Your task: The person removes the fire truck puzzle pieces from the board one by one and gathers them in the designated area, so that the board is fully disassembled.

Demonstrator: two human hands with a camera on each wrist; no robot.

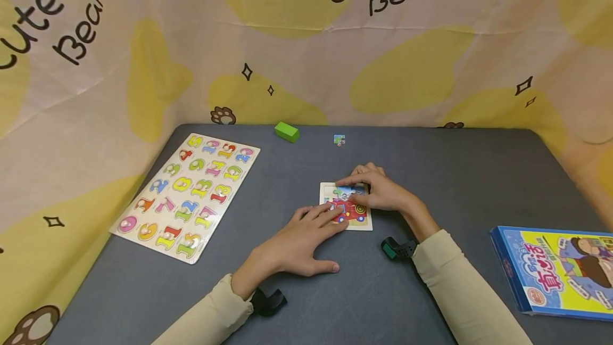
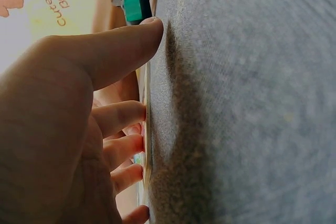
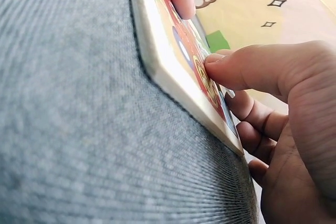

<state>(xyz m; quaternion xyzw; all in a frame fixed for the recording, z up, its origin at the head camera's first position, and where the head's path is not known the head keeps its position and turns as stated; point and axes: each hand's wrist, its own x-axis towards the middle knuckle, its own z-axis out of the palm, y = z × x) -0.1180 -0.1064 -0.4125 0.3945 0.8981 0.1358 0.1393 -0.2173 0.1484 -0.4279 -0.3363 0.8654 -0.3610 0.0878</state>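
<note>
A small square jigsaw puzzle [image 1: 358, 226] with a red vehicle and a pale border lies flat on the grey table. My left hand [image 1: 301, 241] has its fingers spread, with the fingertips resting on the puzzle's left and lower part and the thumb pointing away to the side. Over the upper right part, my right hand [image 1: 383, 191] holds a blue-green puzzle piece [image 1: 342, 192] between thumb and index finger. In the right wrist view the thumb sits low at the puzzle's surface, and the piece's edge shows only slightly. Another loose puzzle piece [image 1: 339, 140] lies behind the puzzle.
A number board [image 1: 210, 217] with colourful numerals lies at the left. A green block [image 1: 287, 132] stands near the table's back edge. On the right is a blue and yellow box [image 1: 555, 276]. A printed cloth [image 1: 306, 57] hangs behind the table.
</note>
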